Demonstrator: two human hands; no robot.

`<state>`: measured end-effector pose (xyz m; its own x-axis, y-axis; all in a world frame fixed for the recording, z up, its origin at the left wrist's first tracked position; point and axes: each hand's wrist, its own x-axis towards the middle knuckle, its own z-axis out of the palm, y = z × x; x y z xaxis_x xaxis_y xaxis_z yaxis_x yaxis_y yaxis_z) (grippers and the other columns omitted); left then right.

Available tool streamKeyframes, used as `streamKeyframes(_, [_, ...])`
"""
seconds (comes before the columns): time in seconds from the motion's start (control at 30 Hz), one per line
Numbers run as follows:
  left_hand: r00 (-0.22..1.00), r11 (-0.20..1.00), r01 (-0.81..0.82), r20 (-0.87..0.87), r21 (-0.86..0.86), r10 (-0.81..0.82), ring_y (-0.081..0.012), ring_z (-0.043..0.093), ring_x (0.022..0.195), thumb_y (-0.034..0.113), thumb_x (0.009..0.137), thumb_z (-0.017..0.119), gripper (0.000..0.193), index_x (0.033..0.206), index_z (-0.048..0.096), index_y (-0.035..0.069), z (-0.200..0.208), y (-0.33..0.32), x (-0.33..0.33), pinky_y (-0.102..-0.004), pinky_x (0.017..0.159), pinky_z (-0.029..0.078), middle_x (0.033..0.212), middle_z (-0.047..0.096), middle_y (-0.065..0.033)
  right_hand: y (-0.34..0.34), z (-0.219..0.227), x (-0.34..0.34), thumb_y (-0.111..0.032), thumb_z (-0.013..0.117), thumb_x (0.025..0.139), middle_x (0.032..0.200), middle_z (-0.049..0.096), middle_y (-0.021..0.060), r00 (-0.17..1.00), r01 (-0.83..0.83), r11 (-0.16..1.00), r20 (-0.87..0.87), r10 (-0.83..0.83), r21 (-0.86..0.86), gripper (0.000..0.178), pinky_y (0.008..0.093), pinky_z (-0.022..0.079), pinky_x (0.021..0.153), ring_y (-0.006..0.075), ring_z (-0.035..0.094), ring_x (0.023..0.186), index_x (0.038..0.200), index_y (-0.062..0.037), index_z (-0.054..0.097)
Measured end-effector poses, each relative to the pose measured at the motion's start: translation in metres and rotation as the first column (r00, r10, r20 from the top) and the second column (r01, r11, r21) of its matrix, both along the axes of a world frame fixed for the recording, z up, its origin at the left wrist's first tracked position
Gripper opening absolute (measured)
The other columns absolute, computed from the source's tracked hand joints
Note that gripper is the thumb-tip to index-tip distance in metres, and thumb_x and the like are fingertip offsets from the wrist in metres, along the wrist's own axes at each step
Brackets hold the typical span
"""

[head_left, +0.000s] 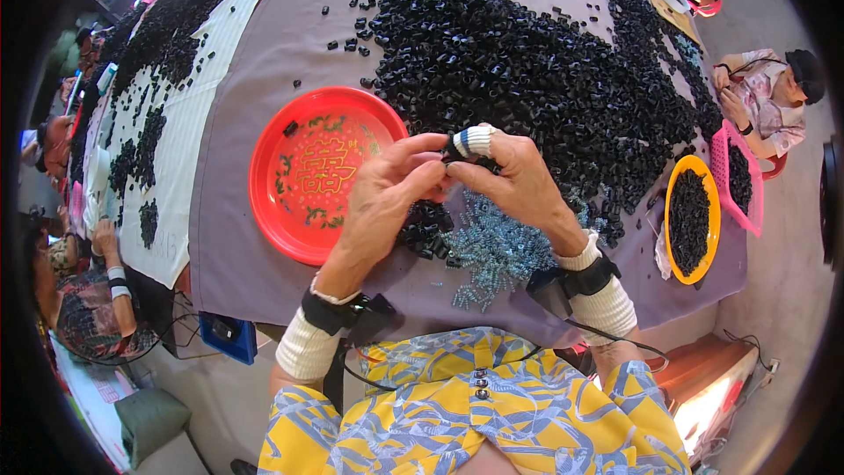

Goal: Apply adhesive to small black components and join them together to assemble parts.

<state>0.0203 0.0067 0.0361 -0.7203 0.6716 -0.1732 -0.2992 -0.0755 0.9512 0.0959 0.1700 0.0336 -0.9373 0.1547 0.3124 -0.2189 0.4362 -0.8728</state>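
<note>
My left hand (378, 202) and my right hand (519, 178) meet above the table, their fingertips pinched together. Between them is a small black plastic piece (452, 151), mostly hidden by the fingers. A white knitted finger cover with dark stripes wraps a finger of my right hand. Just beyond the hands spreads a large heap of similar black plastic pieces (519, 79). Below my right hand lies a pile of tiny pale-blue, spring-like parts (497, 251). To the left of my left hand is a round red tray (268, 202) with a gold pattern and one black piece in it.
At the right stand a yellow bowl (716, 202) and a pink basket (719, 145), both holding black pieces. Another table (180, 185) with scattered black pieces is at the left. Several people sit around. A blue bin (242, 347) hangs by the table's near edge.
</note>
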Motion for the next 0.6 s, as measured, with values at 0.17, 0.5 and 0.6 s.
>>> streamKeyframes(0.17, [0.99, 0.982, -0.009, 0.142, 0.19, -0.019, -0.0118, 0.063, 0.076, 0.009, 0.09, 0.058, 0.028, 0.116, 0.058, -0.001, -0.018, 0.014, 0.006, -0.0226, 0.068, 0.054, 0.09, 0.065, -0.0084, 0.004, 0.001, 0.001, -0.015, 0.067, 0.077, 0.067, 0.056, 0.0115, 0.981, 0.15, 0.948, -0.165, -0.107, 0.28, 0.014, 0.0371, 0.041, 0.062, 0.0292, 0.054, 0.065, 0.076, -0.0024, 0.061])
streamKeyframes(0.5, [0.972, 0.973, -0.138, 0.213, 0.184, 0.098, -0.0119, 0.062, 0.073, 0.011, 0.091, 0.058, 0.024, 0.112, 0.061, 0.0, -0.027, -0.006, -0.01, -0.0243, 0.066, 0.053, 0.089, 0.064, -0.0083, -0.013, -0.052, 0.014, -0.01, 0.066, 0.068, 0.075, 0.058, 0.0088, 1.0, -0.01, 0.693, 0.017, -0.003, 0.721, 0.008, 0.0368, 0.041, 0.07, 0.0249, 0.054, 0.078, 0.072, -0.0055, 0.061])
streamKeyframes(0.6, [0.97, 0.976, -0.131, 0.226, 0.173, 0.09, -0.0117, 0.062, 0.072, 0.011, 0.091, 0.059, 0.024, 0.112, 0.061, 0.0, -0.032, -0.011, -0.009, -0.0239, 0.066, 0.053, 0.089, 0.064, -0.0079, -0.027, -0.066, 0.012, -0.012, 0.065, 0.066, 0.076, 0.059, 0.0087, 0.998, -0.037, 0.616, 0.059, -0.015, 0.787, 0.01, 0.0373, 0.039, 0.073, 0.0236, 0.053, 0.079, 0.072, -0.0062, 0.061])
